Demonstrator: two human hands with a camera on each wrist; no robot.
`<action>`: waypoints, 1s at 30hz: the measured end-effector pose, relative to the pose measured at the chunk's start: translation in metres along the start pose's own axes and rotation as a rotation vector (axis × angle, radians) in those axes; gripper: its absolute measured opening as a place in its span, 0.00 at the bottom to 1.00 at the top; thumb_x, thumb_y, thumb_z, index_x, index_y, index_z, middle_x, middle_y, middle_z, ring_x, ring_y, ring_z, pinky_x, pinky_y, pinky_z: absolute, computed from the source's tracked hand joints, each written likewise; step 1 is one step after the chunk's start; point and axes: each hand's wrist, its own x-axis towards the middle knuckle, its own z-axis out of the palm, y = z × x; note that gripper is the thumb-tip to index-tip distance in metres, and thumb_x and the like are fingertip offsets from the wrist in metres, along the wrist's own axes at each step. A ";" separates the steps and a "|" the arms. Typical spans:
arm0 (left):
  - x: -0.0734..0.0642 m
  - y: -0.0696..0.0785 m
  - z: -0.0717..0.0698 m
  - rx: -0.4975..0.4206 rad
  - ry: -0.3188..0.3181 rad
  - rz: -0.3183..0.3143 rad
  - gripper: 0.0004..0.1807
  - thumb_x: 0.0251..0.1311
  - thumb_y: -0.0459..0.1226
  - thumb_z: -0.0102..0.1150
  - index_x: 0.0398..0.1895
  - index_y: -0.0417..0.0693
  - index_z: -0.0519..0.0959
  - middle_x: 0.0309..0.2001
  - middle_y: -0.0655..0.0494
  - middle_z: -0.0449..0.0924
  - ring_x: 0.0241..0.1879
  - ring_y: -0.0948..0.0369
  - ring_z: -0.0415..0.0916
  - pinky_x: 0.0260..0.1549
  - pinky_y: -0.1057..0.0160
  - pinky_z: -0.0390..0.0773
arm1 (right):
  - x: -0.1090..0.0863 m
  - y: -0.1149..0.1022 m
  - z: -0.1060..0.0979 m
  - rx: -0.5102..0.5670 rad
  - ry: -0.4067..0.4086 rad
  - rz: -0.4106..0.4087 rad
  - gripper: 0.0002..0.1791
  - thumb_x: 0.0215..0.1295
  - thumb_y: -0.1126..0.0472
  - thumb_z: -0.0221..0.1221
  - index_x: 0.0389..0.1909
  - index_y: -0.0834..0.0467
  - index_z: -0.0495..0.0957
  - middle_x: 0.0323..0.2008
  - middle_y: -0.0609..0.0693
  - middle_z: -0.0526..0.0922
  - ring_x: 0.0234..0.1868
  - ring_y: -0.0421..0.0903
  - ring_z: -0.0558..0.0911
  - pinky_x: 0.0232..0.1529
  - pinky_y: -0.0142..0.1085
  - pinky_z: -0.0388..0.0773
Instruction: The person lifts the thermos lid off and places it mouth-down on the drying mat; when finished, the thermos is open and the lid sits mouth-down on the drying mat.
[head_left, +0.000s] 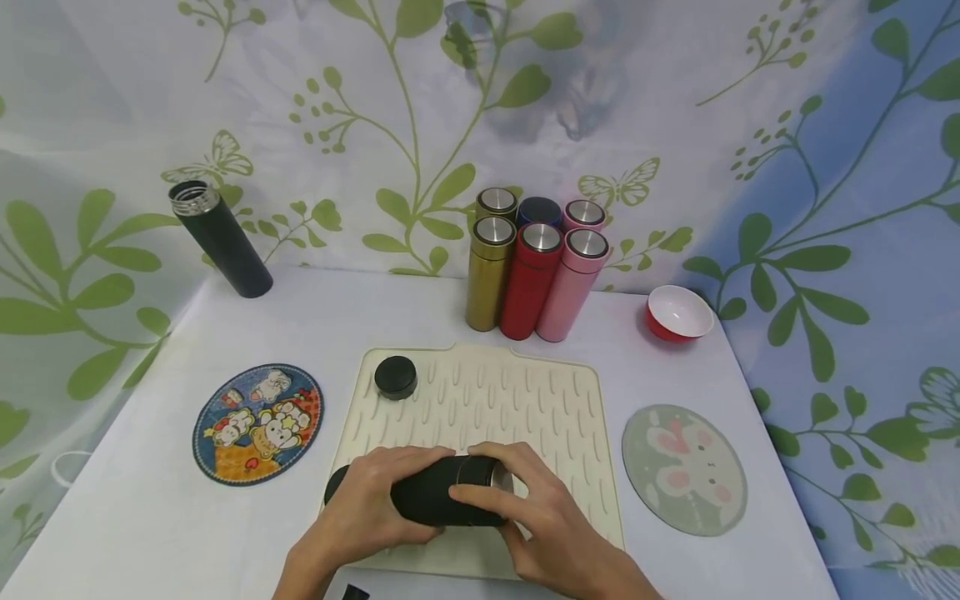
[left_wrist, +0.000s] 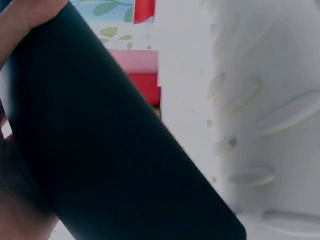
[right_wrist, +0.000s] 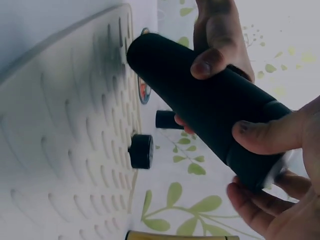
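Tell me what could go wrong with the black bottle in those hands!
If the right hand takes off the lid, anything inside the black bottle could spill, since it's held tilted. If the left hand slips, the bottle might drop on the mat, as it looks lifted up. The loose black cap on the mat might get bumped away.

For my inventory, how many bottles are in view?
8: a held black bottle at front centre, an uncapped black bottle back left, six grouped bottles back centre; others may hide behind.

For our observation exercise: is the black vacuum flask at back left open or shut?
Open: the black vacuum flask is uncapped, its bare metal neck showing.
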 end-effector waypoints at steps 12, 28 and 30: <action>0.000 0.001 0.007 0.259 0.101 0.083 0.46 0.28 0.48 0.87 0.61 0.61 0.80 0.53 0.66 0.82 0.51 0.63 0.77 0.48 0.53 0.77 | -0.002 0.006 -0.002 0.193 -0.088 0.489 0.36 0.58 0.49 0.72 0.67 0.46 0.71 0.55 0.42 0.78 0.45 0.39 0.79 0.32 0.31 0.82; -0.001 0.001 0.011 0.266 0.144 0.138 0.46 0.28 0.49 0.86 0.61 0.63 0.80 0.53 0.65 0.82 0.51 0.63 0.77 0.50 0.54 0.75 | -0.006 -0.005 0.003 0.205 -0.054 0.443 0.32 0.62 0.54 0.70 0.66 0.52 0.69 0.57 0.46 0.74 0.45 0.41 0.77 0.30 0.30 0.81; -0.002 0.000 0.011 0.234 0.138 0.121 0.46 0.28 0.48 0.86 0.61 0.63 0.80 0.53 0.67 0.82 0.51 0.64 0.76 0.49 0.54 0.76 | -0.005 -0.006 0.004 0.154 -0.053 0.363 0.33 0.61 0.56 0.71 0.66 0.53 0.70 0.59 0.47 0.72 0.50 0.42 0.77 0.41 0.30 0.81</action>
